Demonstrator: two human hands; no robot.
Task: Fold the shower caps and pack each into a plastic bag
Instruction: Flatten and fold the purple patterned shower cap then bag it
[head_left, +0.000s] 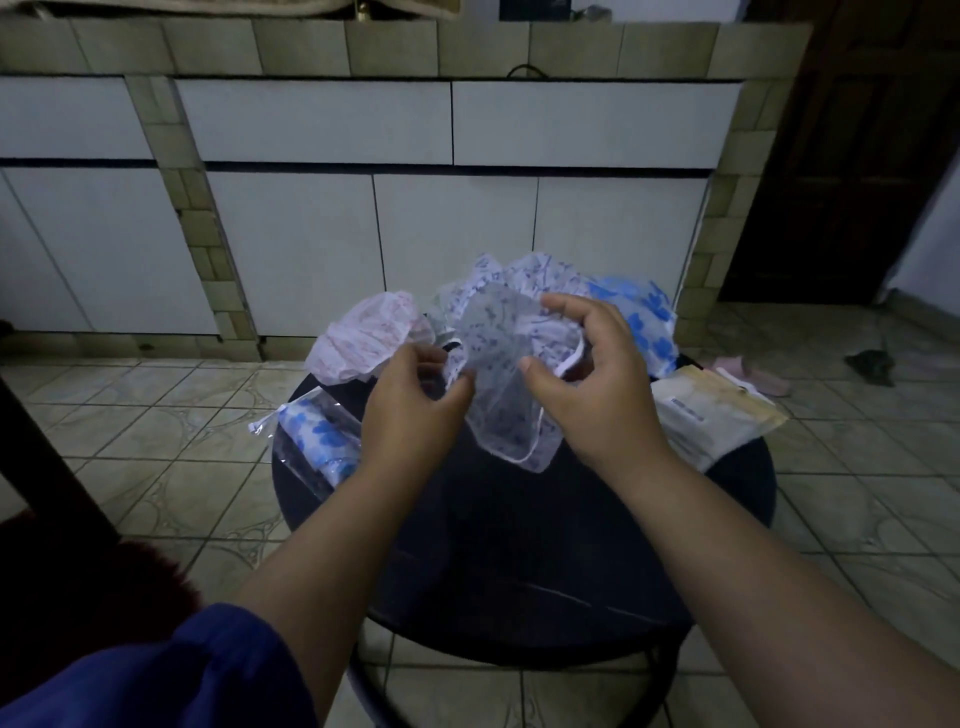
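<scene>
Fingers of both hands are curled on a thin, see-through shower cap with a small purple print and a white elastic edge. The left hand pinches the cap's left side between thumb and fingertips; the right hand grips its right side, thumb pointing inward and the other fingers arched over the top. The cap hangs crumpled between them, its lower edge drooping down to just above, or on, the round black stool; which of the two cannot be told.

Behind the held cap, on the far part of the stool, lies a heap of loose caps: a pink-printed one at the left, a purple-printed one in the middle and a blue-flowered one at the right. On the stool's left edge lies a clear plastic bag with a folded blue-flowered cap inside it. On the right edge lies a stack of flat empty bags, partly overhanging the rim.

The stool stands on a tiled floor in front of white cabinet doors framed with tiles. A blue sleeve shows at the lower left.
</scene>
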